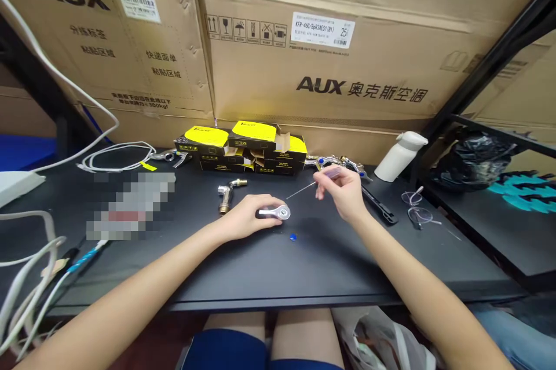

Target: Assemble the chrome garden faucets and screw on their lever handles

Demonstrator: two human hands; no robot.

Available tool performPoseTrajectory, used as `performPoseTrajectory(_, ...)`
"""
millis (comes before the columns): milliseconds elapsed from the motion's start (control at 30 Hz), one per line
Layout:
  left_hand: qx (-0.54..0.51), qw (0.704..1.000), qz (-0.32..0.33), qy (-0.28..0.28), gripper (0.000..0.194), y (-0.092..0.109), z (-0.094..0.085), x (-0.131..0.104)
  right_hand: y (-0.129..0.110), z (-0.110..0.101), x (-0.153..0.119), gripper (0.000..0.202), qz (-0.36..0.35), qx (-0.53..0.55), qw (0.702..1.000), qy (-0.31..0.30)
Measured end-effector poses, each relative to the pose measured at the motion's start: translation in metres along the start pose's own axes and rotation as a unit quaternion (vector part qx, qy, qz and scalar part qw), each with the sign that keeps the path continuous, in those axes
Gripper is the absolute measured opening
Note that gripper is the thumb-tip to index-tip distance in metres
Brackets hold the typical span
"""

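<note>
My left hand point(247, 218) is closed around a chrome faucet handle point(278, 212), pinching its lever between thumb and fingers. The handle's round end faces up, with a dark recess in its middle. In my right hand point(343, 190) is a thin screwdriver point(302, 190), its long shaft slanting down to the left. The tip is close to the handle's round end; I cannot tell whether it touches. A small blue round cap point(293, 237) lies on the desk just below the handle. Beyond my left hand rests a chrome faucet body point(226, 195) with brass threaded ends.
Black and yellow boxes point(247, 144) are stacked at the back, with chrome faucet parts point(334, 162) beside them. To the right are a black bar-shaped tool point(380, 205), glasses point(419, 211) and a white bottle point(400, 157). White cables point(39, 277) crowd the left.
</note>
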State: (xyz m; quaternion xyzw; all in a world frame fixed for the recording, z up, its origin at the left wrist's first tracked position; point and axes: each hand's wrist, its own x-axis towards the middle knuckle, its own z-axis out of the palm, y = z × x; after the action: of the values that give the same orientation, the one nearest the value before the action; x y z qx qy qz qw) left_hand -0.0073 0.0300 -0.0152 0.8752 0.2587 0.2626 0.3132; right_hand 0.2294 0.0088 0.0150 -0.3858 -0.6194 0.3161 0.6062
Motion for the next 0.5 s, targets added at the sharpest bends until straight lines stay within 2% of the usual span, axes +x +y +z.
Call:
performPoseTrajectory(100,0.01,1.0,0.013,-0.001,0.027,0.002,0.0,0.0,-0.001,0.005,-0.004,0.027,0.011,0.064,0.998,0.004)
performPoseTrajectory(233,0.01,1.0,0.017,-0.007,0.029,0.002,0.0,0.001,0.001,0.01,-0.01,0.027,0.005,0.061,0.998,-0.027)
performPoseTrajectory(500,0.013,1.0,0.015,-0.009,0.029,0.002,0.0,0.0,0.005,0.017,-0.014,0.025,0.008,0.076,0.997,-0.032)
